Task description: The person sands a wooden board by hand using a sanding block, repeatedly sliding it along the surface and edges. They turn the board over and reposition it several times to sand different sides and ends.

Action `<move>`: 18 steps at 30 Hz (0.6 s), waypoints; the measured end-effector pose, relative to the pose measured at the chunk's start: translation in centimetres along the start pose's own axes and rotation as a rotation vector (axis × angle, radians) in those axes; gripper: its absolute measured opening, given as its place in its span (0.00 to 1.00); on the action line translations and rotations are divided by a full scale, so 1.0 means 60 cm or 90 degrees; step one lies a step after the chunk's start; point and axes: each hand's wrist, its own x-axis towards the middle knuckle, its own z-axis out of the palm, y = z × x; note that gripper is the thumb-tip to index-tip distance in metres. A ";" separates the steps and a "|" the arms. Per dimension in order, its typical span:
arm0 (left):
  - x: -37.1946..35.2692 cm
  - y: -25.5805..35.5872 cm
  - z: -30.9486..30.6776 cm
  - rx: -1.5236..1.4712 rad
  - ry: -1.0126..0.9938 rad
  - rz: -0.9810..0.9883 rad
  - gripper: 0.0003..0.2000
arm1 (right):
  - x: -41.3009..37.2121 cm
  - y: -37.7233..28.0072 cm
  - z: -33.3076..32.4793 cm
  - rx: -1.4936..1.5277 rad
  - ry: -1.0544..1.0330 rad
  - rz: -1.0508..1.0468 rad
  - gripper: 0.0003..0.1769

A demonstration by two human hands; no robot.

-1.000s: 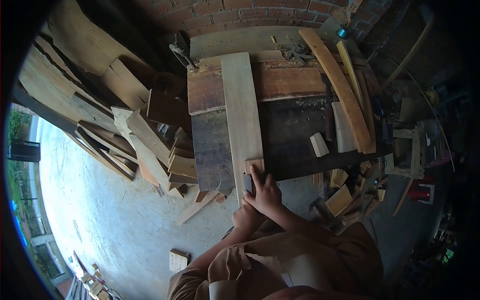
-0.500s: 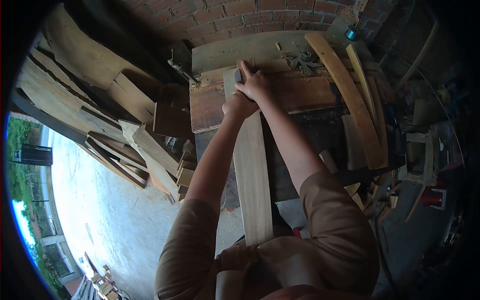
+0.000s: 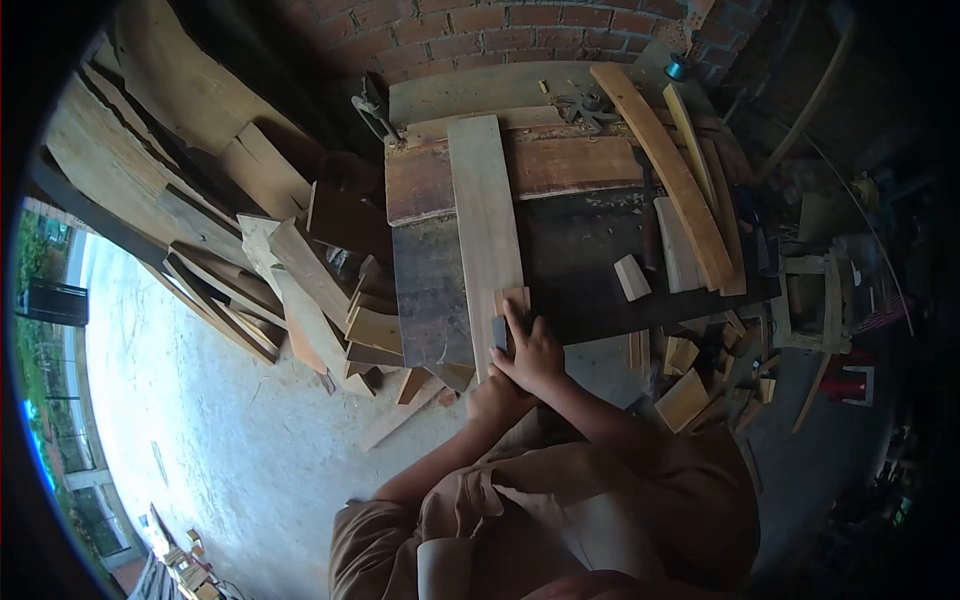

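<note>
A long pale board [image 3: 485,200] lies lengthwise on the workbench, its near end reaching toward my body. On its near part sits a small wooden hand plane [image 3: 514,297], with a dark piece showing at its side. My right hand [image 3: 535,358] is closed around the plane, one finger stretched forward along the top. Just behind and below it, my left hand [image 3: 497,402] is closed at the plane's rear; its fingers are partly hidden. Both hands touch each other.
The dark workbench [image 3: 580,265] carries a curved orange-brown plank [image 3: 665,175], a small wood block [image 3: 631,278] and a metal star-shaped part [image 3: 588,113]. Boards [image 3: 210,225] lean at the left. Offcuts [image 3: 685,398] lie on the floor at the right, near a red stool [image 3: 850,380].
Both hands and the hand plane have come back along the board, from its far end to near my body. My arms are now bent, and the far end of the board is uncovered.
</note>
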 end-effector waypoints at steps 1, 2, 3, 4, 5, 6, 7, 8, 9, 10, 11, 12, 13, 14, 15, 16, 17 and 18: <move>-0.028 -0.005 0.019 -0.005 -0.020 0.002 0.47 | -0.037 -0.006 -0.005 0.008 -0.022 -0.001 0.48; -0.032 -0.011 0.029 0.000 -0.028 0.003 0.47 | -0.046 -0.010 -0.007 0.011 -0.024 0.008 0.48; -0.036 -0.013 0.035 0.000 -0.071 -0.011 0.48 | -0.054 -0.012 -0.009 0.012 -0.041 0.011 0.48; -0.040 -0.010 0.033 -0.002 -0.113 -0.027 0.50 | -0.057 -0.012 -0.010 0.011 -0.060 0.013 0.48; -0.012 -0.005 0.020 0.031 -0.115 -0.007 0.51 | -0.026 -0.008 -0.006 0.012 -0.039 0.011 0.47; 0.001 0.006 0.002 0.023 -0.053 -0.010 0.50 | -0.002 -0.008 -0.008 0.002 -0.027 0.013 0.47; 0.014 0.017 -0.014 0.013 0.009 -0.015 0.49 | 0.023 -0.008 -0.009 -0.009 -0.017 0.014 0.46; 0.040 0.020 -0.025 0.008 0.051 -0.006 0.48 | 0.054 -0.006 -0.009 -0.008 0.013 0.017 0.47; 0.071 0.022 -0.039 0.004 0.093 0.003 0.47 | 0.090 -0.005 -0.008 -0.007 0.043 0.021 0.47; 0.104 0.027 -0.061 -0.012 0.088 -0.004 0.49 | 0.132 -0.007 -0.016 0.003 0.030 0.040 0.46; 0.140 0.035 -0.088 -0.027 0.083 -0.011 0.51 | 0.175 -0.005 -0.018 -0.012 0.053 0.034 0.47; 0.177 0.043 -0.115 -0.026 0.106 -0.009 0.50 | 0.223 -0.002 -0.020 -0.016 0.062 0.033 0.46; 0.217 0.051 -0.138 -0.026 0.128 -0.008 0.50 | 0.275 -0.001 -0.029 -0.011 0.041 0.045 0.45; 0.262 0.053 -0.158 -0.028 0.145 0.006 0.49 | 0.327 0.001 -0.033 -0.016 0.036 0.054 0.45; 0.310 0.054 -0.180 -0.031 0.162 0.018 0.48 | 0.376 -0.001 -0.052 -0.005 0.017 0.067 0.46; 0.356 0.058 -0.205 -0.002 0.169 0.026 0.46 | 0.428 0.003 -0.057 -0.008 0.020 0.069 0.46; 0.399 0.062 -0.231 0.025 0.178 0.033 0.44 | 0.474 0.002 -0.062 -0.025 0.021 0.094 0.46; 0.437 0.066 -0.257 0.025 0.178 0.036 0.42 | 0.523 0.010 -0.054 -0.031 0.041 0.098 0.46</move>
